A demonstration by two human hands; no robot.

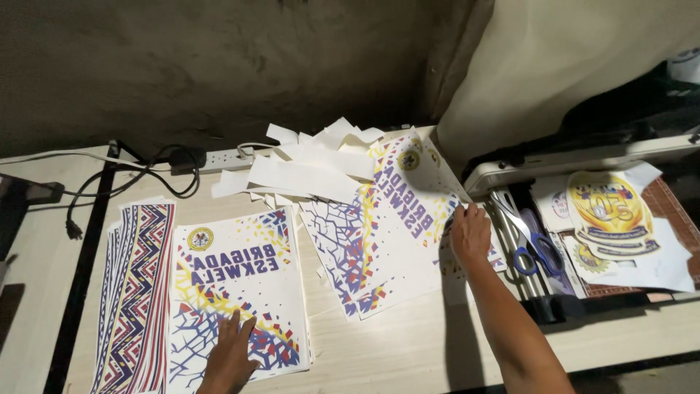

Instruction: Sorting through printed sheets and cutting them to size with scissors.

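- Left hand point(230, 357), bottom centre-left: flat, fingers spread, palm down on near printed sheet stack point(237, 288); pressing, not gripping.
- That stack: white sheets w/ round seal at top, dark blue lettering, yellow sweep, blue-red mosaic pattern below; lying square on worktop point(408, 350).
- Just left of it, edges touching or overlapping: second stack, zigzag-striped sheets point(135, 292) in blue, red, yellow, fanned a bit.
- Right hand point(470, 233), centre-right: palm down, fingers bent over far edge of tilted printed sheets point(379, 241); fingertips on paper edge, next to paper cutter point(576, 164). Pinching a sheet or only resting: can't tell.
- Tilted sheets: same design as near stack, rotated, fanned loosely, centre of worktop, between near stack and cutter.
- Behind tilted sheets: heap of white paper offcuts point(313, 164), strips overlapping, some lying on sheets' top edge.
- Right of right hand: blue-handled scissors point(536, 248), in cutter tray area, blades pointing up-left.
- Further right: cut-out emblem prints point(609, 211), yellow and blue, on white paper, under cutter arm.
- Back left: white power strip point(219, 159) w/ black cables point(138, 179) looped along worktop edge by wall.
- Hands well apart, each on own pile.
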